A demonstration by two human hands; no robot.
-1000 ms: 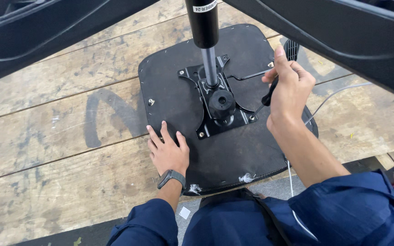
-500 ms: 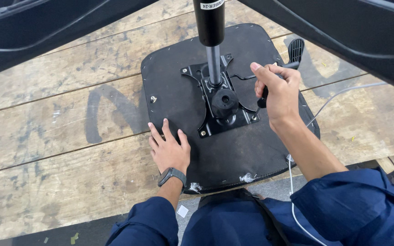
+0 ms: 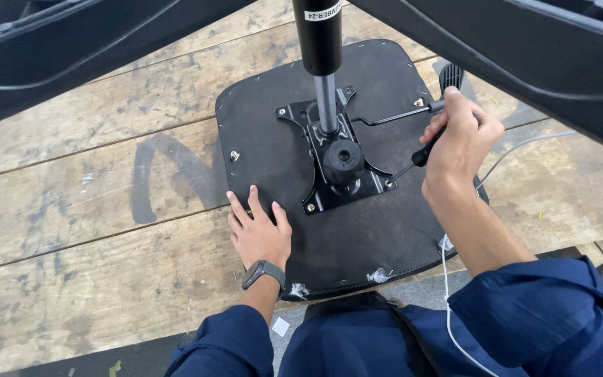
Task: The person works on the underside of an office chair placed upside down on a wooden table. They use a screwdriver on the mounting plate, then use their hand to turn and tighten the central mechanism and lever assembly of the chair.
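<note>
An upturned black chair seat [image 3: 378, 223] lies on a wooden table [image 3: 92, 209]. A black metal mechanism plate [image 3: 336, 157] is fixed at its middle, with a gas cylinder [image 3: 321, 42] rising from it and a lever [image 3: 448, 73] sticking out to the right. My left hand [image 3: 259, 234] rests flat, fingers spread, on the seat's near left edge. My right hand [image 3: 458, 143] is closed around a black-handled screwdriver [image 3: 423, 152] whose thin shaft points at the plate's near right corner.
Black chair legs [image 3: 525, 49] cross overhead at the top left and top right. A thin white cable [image 3: 518, 150] trails over the table on the right. Small metal inserts [image 3: 234, 156] sit in the seat's left side.
My right hand has shifted slightly along the right side of the plate with the screwdriver. The view has drifted a little. My left hand stays flat on the seat.
</note>
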